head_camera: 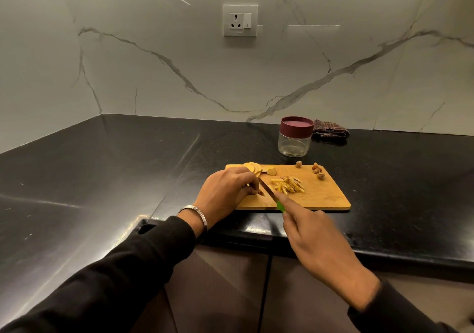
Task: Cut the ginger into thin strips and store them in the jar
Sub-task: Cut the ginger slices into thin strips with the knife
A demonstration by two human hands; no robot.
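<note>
The left hand (pixel 225 189) curled, pinching ginger slices (pixel 252 169) on the cutting board (pixel 325 197); the right hand (pixel 315 240) gripped a knife (pixel 268 191) (green-handled) just beside those fingertips. Cut strips (pixel 287 186) lay beyond the blade, with the lidded jar (pixel 295 138) farther back.

Lying crumpled at the back of the black stone counter (pixel 102 168), against the wall: a dark checked cloth (pixel 331 129). Sitting high on the white marble-veined wall (pixel 159 76): a white socket plate (pixel 240 20), with a small switch (pixel 247 20) at its right edge. Showing below the counter's front edge: brown cabinet doors (pixel 230 281), with a dark vertical seam running between them. Catching streaks of light across its glossy top: the counter, turning a corner at the left.
</note>
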